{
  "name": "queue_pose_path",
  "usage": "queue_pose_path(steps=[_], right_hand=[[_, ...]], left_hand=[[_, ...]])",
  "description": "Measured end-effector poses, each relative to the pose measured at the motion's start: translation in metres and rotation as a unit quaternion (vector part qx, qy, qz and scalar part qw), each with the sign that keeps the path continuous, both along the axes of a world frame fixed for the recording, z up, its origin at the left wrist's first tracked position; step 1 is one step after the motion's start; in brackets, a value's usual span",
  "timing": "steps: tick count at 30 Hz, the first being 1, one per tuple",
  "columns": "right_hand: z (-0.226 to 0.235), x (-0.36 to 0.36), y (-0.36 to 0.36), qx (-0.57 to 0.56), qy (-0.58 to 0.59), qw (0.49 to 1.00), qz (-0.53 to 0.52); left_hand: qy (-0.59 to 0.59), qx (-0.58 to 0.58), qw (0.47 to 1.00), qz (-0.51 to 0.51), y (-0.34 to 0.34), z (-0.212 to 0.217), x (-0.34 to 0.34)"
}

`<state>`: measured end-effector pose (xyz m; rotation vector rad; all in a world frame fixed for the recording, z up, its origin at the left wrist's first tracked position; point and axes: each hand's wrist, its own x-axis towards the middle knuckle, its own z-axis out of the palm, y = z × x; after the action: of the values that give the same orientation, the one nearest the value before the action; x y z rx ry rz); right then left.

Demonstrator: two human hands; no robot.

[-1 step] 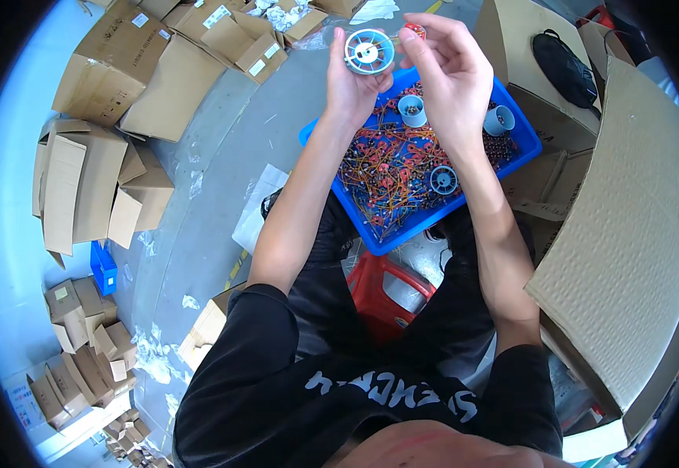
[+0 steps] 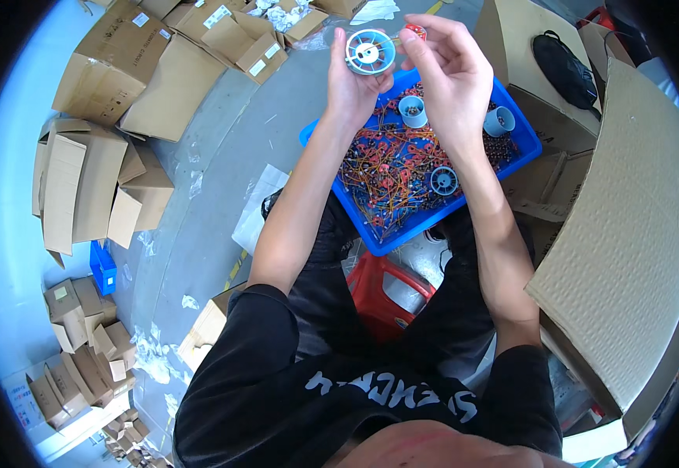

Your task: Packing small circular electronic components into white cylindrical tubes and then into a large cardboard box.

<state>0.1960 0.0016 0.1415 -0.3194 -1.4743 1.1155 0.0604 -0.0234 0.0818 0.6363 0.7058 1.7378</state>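
Observation:
My left hand (image 2: pixel 353 92) is closed around a round pale-blue plastic cup with spokes and a white hub (image 2: pixel 370 52), its spoked face turned up. Beside it, my right hand (image 2: pixel 458 82) pinches a small red part (image 2: pixel 415 32) between thumb and fingers. A thin wire seems to run from the red part toward the cup. Both hands are raised over the far edge of a blue tray (image 2: pixel 376 246). In the tray lies a tangle of red parts with orange and dark wires (image 2: pixel 390 168). Two pale-blue cups (image 2: pixel 412 111) holding small pieces and a spoked blue piece (image 2: pixel 443 181) sit among them.
Below the tray is a red plastic stool (image 2: pixel 374 292) between my legs. Large cardboard boxes (image 2: pixel 620 226) stand close on my right, with a black pouch (image 2: pixel 564 69) on one. More opened boxes (image 2: pixel 94 179) line the left. Plastic scraps (image 2: pixel 152 355) litter the grey floor.

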Motion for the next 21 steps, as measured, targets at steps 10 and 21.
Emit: queue_pose_path(steps=[10,21], right_hand=[[-0.005,-0.011,-0.003,-0.010,-0.030,1.000,-0.004],[-0.005,-0.015,-0.006,0.008,-0.059,0.998,-0.029]], left_hand=[[0.014,-0.010,1.000,0.025,-0.003,0.002,0.000],[0.014,-0.022,0.998,0.049,-0.005,0.002,-0.006]])
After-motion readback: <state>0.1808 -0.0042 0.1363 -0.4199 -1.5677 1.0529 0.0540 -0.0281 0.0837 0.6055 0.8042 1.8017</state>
